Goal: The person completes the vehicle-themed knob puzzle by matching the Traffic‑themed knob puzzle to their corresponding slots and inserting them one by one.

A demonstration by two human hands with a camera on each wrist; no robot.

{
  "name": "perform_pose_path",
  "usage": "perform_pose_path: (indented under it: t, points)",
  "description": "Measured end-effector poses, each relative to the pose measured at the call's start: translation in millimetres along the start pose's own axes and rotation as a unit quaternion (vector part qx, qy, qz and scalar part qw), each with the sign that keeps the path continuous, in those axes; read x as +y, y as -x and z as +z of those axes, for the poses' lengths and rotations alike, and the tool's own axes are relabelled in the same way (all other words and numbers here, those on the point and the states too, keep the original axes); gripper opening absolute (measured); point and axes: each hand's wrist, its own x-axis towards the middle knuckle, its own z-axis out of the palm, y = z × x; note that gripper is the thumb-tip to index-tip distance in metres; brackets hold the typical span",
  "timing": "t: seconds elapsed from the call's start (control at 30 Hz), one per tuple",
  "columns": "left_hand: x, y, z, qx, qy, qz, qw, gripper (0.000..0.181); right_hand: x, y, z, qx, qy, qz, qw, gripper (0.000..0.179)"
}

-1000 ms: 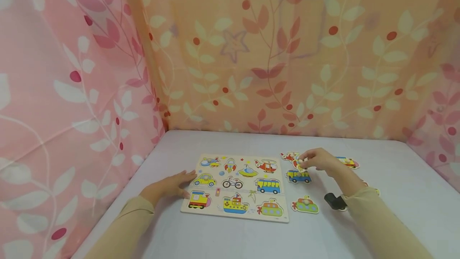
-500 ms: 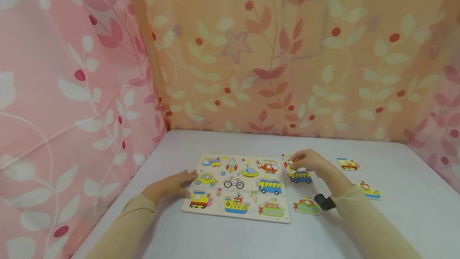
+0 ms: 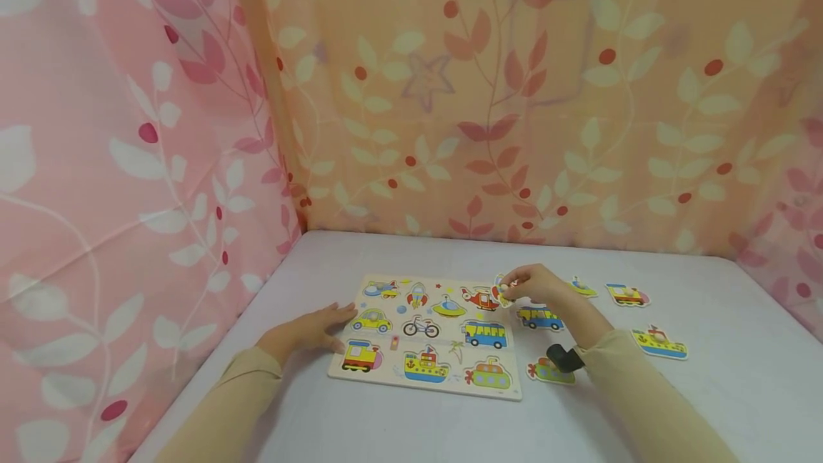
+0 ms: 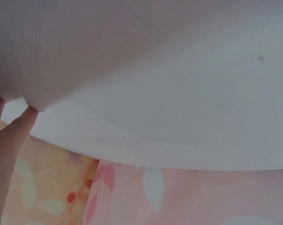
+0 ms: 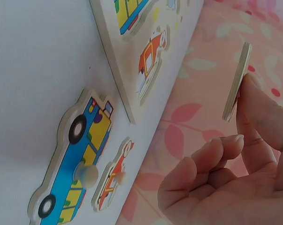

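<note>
My right hand (image 3: 536,284) pinches a small rocket-shaped puzzle piece (image 3: 499,291) by its knob, over the right edge of the wooden vehicle puzzle board (image 3: 451,390). In the right wrist view this piece (image 5: 236,84) shows edge-on, raised above the table, with the other fingers curled loosely. On the board, the piece overlaps the area beside the helicopter picture (image 3: 480,299). My left hand (image 3: 311,329) rests at the board's left edge with fingers spread. A plane piece (image 3: 381,290) with a knob sits in the board's far left corner.
Right of the board lie a bus piece (image 3: 540,318), a submarine piece (image 3: 546,371), a UFO piece (image 3: 583,286), a train piece (image 3: 626,294) and a ship piece (image 3: 659,343). A helicopter piece (image 5: 114,176) lies beyond the bus. Floral curtains (image 3: 424,127) surround the table.
My right hand has carried the rocket piece leftward from above the loose pieces to the board's right edge. The left hand has stayed at the board's left side.
</note>
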Motion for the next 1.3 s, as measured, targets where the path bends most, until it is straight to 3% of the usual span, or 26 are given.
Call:
perform_pose_path:
  t: [0.57, 1.03, 1.3]
  points:
    - [0.1, -2.5, 0.1, -0.004, 0.002, -0.004, 1.0000, 0.079, -20, -15.9, 22, -0.001, -0.026, 0.003, 0.9996, 0.024]
    - [-2.3, -6.0, 2.5, 0.001, 0.009, -0.033, 0.9994, 0.079, -29, -27.0, 40, -0.006, -0.038, 0.006, 0.9993, 0.023]
    - [-2.9, -6.0, 0.8, -0.002, 0.002, -0.012, 0.9999, 0.080, -40, -32.9, 49, -0.017, -0.054, 0.020, 0.9982, 0.018]
